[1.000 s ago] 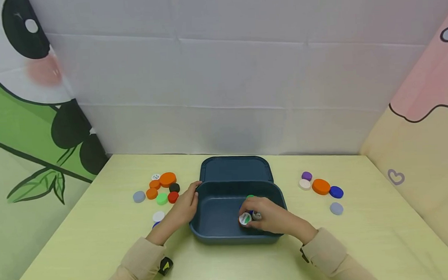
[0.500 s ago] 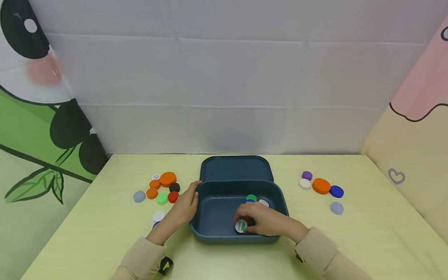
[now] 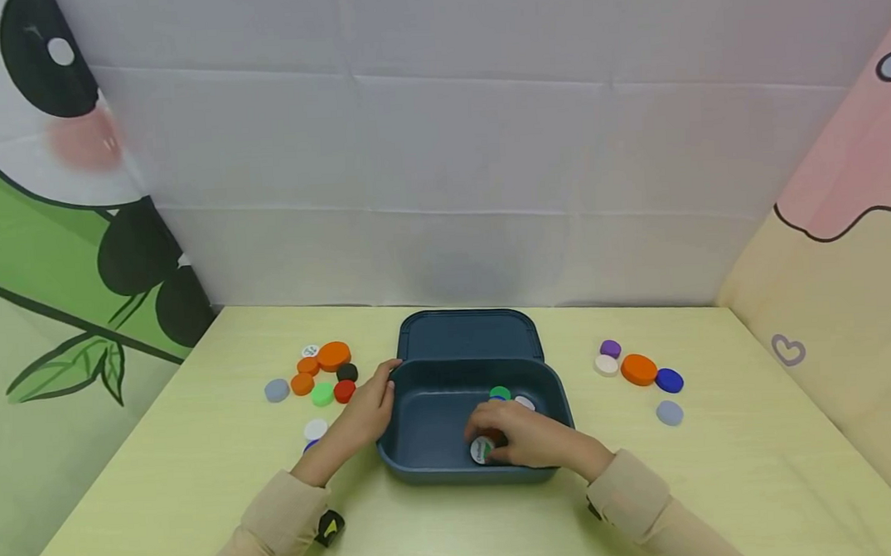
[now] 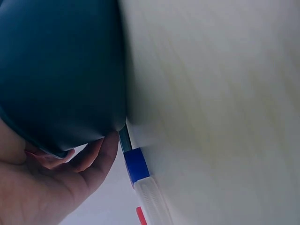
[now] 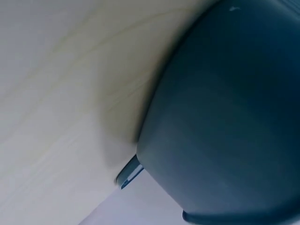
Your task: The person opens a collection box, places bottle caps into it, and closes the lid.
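Note:
A dark blue box [image 3: 431, 461] stands open mid-table, its lid [image 3: 466, 335] lying behind it. My right hand [image 3: 508, 437] reaches inside and pinches a white cap with a green mark [image 3: 481, 450] near the box's front wall. A green cap [image 3: 499, 392] and a white cap [image 3: 525, 402] lie deeper inside. My left hand [image 3: 365, 414] grips the box's left rim; the left wrist view shows its fingers [image 4: 89, 161] against the box wall [image 4: 61, 70]. The right wrist view shows only the box's outer wall [image 5: 225, 122] and table.
Several loose caps in orange, green, red, black and grey [image 3: 323, 374] lie left of the box. More caps, purple, orange, blue and grey [image 3: 639, 371], lie to the right. Cloth walls close the table's back and sides.
My right hand has drawn the white-and-green cap toward the box's front wall, uncovering the green and white caps behind it. The left hand has stayed put.

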{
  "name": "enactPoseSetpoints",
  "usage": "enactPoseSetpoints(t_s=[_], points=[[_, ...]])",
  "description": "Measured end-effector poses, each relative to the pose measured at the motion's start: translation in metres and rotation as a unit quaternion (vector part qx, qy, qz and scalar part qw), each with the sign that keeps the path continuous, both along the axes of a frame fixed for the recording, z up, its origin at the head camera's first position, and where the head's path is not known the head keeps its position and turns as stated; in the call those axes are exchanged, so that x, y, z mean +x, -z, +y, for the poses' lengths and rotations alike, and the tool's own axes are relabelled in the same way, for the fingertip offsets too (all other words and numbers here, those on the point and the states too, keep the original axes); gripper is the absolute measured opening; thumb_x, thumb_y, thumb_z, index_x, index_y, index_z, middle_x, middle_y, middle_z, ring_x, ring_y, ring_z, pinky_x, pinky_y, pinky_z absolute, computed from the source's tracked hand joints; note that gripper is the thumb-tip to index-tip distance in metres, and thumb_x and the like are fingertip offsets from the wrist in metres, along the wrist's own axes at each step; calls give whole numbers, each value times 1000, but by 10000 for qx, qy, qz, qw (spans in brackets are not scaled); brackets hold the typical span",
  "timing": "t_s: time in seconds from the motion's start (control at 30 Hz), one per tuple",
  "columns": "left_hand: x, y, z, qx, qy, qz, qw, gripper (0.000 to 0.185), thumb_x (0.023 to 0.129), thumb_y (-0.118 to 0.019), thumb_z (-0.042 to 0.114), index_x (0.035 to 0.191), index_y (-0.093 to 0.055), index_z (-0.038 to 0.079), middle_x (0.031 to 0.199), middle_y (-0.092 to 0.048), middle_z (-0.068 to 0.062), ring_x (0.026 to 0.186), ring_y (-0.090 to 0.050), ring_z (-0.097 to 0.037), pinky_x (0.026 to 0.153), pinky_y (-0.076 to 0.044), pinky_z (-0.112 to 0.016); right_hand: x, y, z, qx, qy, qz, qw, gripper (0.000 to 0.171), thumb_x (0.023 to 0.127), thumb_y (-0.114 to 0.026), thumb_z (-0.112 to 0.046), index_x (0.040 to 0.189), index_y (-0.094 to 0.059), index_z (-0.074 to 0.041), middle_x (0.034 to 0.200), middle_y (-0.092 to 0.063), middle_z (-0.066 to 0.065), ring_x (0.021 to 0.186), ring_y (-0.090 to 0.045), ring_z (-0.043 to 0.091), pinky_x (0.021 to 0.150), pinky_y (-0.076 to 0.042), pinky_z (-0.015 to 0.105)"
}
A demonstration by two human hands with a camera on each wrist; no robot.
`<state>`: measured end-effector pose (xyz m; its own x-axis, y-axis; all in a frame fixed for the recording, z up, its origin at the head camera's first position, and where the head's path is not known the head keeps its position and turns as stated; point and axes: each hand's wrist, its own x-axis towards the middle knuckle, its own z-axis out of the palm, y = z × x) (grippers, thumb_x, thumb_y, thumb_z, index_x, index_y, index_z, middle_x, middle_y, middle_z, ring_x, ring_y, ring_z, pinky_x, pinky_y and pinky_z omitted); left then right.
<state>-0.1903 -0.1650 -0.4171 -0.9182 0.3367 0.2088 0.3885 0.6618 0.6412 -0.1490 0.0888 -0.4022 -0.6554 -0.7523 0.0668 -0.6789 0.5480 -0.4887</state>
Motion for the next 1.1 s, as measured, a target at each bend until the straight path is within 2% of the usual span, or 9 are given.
enactPoseSetpoints(t_s=[0.1, 0.3, 0.5, 0.53, 0.63, 0.73, 0.8, 0.97, 1.1], points=[[1, 0, -1, 18, 30, -20, 10000, 37, 97, -34, 5, 132, -36, -5, 130, -49, -26, 118, -50, -36, 98, -40, -49, 2, -3, 1, -115, 104, 61, 9999, 23, 81, -67, -9, 102, -63, -14, 93, -59, -1, 80, -52, 16, 68, -44, 17], [5, -1, -4, -15, 79, 13, 10000, 37, 96, -33, 4, 132, -36, -6, 130, -49, -26, 118, -50, -37, 98, -40, -49, 4, -14, 11, -502, 384, 235, 9977, 27, 80, -67, -8, 107, -61, -9, 106, -62, 4, 96, -56, 20, 86, -49, 33], [4, 4, -8, 184, 198, 124, 9996, 37, 95, -33, 4, 131, -37, -7, 127, -50, -28, 115, -51, -40, 95, -41, -52, 5, -24, 32, -749, 855, 504, 9922, 29, 81, -67, -6, 109, -59, -7, 107, -62, 8, 96, -57, 24, 84, -51, 39], [2, 9, -10, 169, 264, 290, 9991, 37, 97, -32, 7, 131, -37, -5, 126, -51, -28, 114, -52, -38, 94, -43, -49, 5, -25, 37, -781, 961, 537, 9908, 30, 81, -67, -6, 109, -59, -7, 107, -62, 8, 96, -57, 24, 84, -51, 39], [4, 8, -12, 213, 354, 391, 9984, 36, 98, -31, 10, 131, -37, -4, 125, -51, -28, 113, -52, -38, 93, -44, -50, 5, -26, 52, -875, 1346, 621, 9851, 32, 79, -68, -6, 109, -59, -7, 107, -63, 8, 96, -58, 26, 82, -52, 39], [6, 6, -13, 160, 313, 306, 9989, 36, 98, -31, 9, 132, -37, -3, 127, -50, -27, 115, -51, -38, 95, -43, -49, 4, -24, 68, -1004, 1724, 639, 9778, 33, 79, -69, -8, 110, -59, -6, 107, -64, 8, 96, -59, 25, 80, -52, 38], [10, -1, -12, 159, 238, 87, 9996, 36, 97, -33, 4, 131, -37, -5, 129, -49, -27, 117, -49, -39, 97, -40, -52, 4, -21, 80, -1152, 1930, 614, 9725, 33, 79, -70, -8, 110, -60, -6, 107, -64, 6, 96, -59, 25, 80, -53, 38], [13, -3, -11, -9, 183, 18, 9998, 36, 97, -34, 4, 132, -37, -5, 130, -49, -25, 118, -50, -37, 97, -41, -48, 9, -14, 107, -1396, 2362, 587, 9598, 31, 79, -70, -9, 108, -60, -7, 106, -64, 5, 95, -60, 23, 77, -53, 35], [13, -2, -12, -32, 187, 19, 9998, 36, 97, -34, 4, 132, -37, -6, 130, -49, -25, 117, -50, -36, 97, -42, -48, 16, -10, 129, -1360, 2697, 710, 9506, 30, 79, -69, -10, 108, -61, -7, 104, -64, 8, 91, -60, 11, 74, -54, 35]])
